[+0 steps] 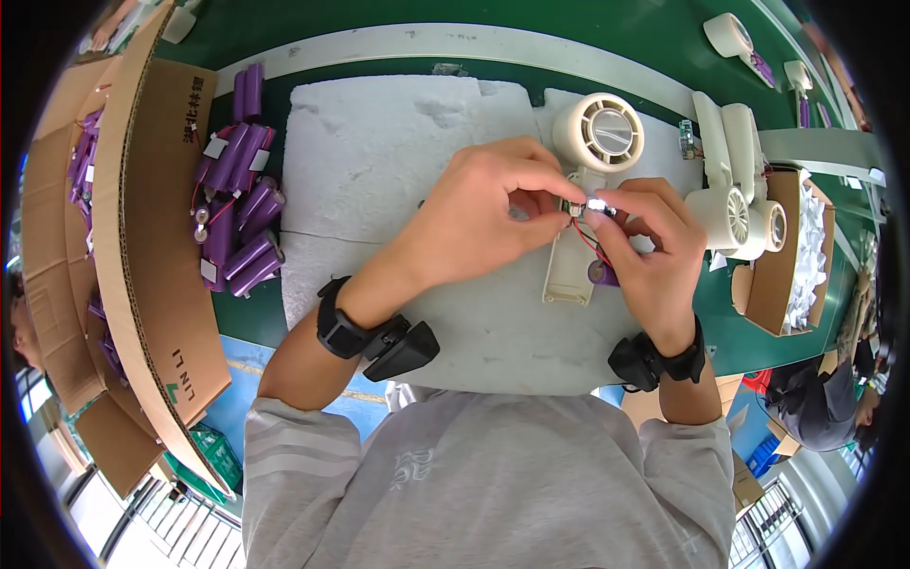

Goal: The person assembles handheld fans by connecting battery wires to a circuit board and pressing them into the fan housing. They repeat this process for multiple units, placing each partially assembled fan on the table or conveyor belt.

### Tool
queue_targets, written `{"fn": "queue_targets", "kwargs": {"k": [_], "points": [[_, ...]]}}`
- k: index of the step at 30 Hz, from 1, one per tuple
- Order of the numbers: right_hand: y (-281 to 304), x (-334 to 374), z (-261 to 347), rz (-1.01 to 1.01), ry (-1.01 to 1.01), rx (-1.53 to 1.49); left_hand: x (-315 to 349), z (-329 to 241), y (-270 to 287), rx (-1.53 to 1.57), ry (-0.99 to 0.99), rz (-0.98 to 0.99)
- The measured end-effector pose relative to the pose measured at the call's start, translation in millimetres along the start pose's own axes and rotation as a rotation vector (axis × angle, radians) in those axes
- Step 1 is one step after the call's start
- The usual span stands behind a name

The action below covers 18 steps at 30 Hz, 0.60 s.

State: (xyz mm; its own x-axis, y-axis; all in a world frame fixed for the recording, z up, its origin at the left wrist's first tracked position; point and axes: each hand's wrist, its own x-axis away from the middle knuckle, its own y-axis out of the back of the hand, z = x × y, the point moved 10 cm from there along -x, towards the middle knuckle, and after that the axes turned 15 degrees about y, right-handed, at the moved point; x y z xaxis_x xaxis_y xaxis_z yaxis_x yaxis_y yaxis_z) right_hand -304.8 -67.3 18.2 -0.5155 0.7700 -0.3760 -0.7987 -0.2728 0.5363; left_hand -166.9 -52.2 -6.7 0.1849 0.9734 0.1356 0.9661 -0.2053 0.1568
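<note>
We work at a green bench with a pale strip running along its far side, and a white foam mat covers the middle, likely to cushion small parts and stop them sliding. A big cardboard box stands open at our left, tilted toward us so its contents stay within reach, and just beside it a heap of purple cells lies on the green. At our right, 2 or more finished cream fans rest against a smaller carton lined with white packing. On the mat, 1 open fan lies with its round grille up and its handle shell toward us, so the inside is bare. Our left hand is pinched shut on a tiny board just above the handle, steadying it. Our right hand meets it fingertip to fingertip, nipping a small metal part, with red wires trailing down to a purple cell tucked under that palm. Both wrists carry black bands. Below the bench edge we see blue floor and a green crate.
</note>
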Motion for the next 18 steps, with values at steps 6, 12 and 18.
{"fn": "queue_targets", "kwargs": {"k": [6, 12, 18], "points": [[-2.3, 4.8, -1.7, 0.033, -0.047, 0.012, -4.0, 11.8, -5.8, 0.068, 0.139, 0.093], [-1.1, 3.1, 6.6, 0.006, 0.039, 0.068, -4.3, 12.0, -7.9, 0.083, 0.163, 0.090], [2.7, 1.9, 6.5, -0.080, 0.069, 0.099, -5.5, 14.6, -10.0, 0.054, 0.204, 0.098]]}}
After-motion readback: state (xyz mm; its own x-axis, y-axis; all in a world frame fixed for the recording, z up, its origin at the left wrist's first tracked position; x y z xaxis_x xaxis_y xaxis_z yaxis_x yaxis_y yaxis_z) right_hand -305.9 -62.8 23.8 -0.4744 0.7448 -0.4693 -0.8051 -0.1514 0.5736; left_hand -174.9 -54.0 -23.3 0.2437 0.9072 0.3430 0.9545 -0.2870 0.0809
